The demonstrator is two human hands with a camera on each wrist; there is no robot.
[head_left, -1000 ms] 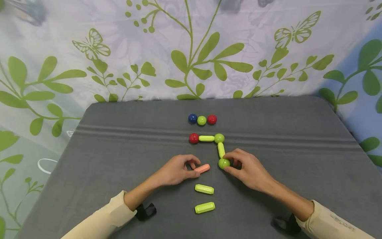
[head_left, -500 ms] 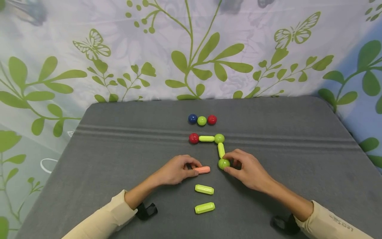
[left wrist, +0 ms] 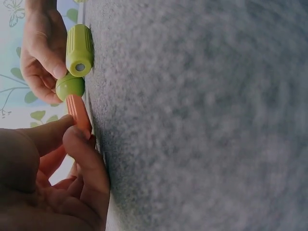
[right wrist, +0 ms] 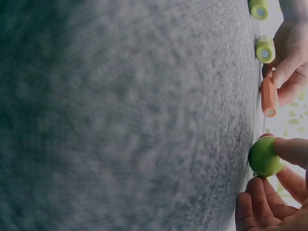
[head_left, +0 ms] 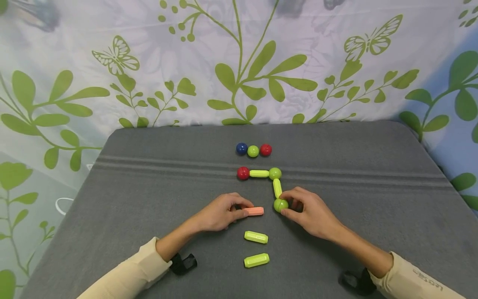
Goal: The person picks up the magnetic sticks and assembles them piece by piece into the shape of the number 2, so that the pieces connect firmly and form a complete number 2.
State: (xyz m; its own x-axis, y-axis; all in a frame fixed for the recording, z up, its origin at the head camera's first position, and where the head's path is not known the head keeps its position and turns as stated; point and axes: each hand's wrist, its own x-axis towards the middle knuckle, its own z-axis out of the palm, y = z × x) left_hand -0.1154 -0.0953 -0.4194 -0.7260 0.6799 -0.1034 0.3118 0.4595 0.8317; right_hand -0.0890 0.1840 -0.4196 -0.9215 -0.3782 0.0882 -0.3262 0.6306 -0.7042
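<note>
My left hand (head_left: pixel 223 211) pinches an orange ribbed rod (head_left: pixel 255 211) by its left end, between thumb and fingertips. The rod lies level, its free end pointing right, a short gap from a green ball (head_left: pixel 278 205). That ball is pinched by my right hand (head_left: pixel 313 211). From it a yellow-green rod (head_left: pixel 277 188) runs up to a second green ball (head_left: pixel 275 173), and another yellow-green rod (head_left: pixel 259 173) joins that to a red ball (head_left: pixel 243 173). In the right wrist view a metal disc shows in the end of the orange rod (right wrist: pixel 269 98).
Two loose yellow-green rods, the nearer rod (head_left: pixel 256 260) and the farther rod (head_left: pixel 256 237), lie in front of the hands. Behind the joined pieces, a blue ball (head_left: pixel 241 148), a green ball (head_left: pixel 253 151) and a red ball (head_left: pixel 266 150) sit in a row on the grey cloth (head_left: pixel 168 166).
The orange rod has turned in my left hand from slanting up to the right to nearly level. My right hand and the green ball it pinches have stayed in place.
</note>
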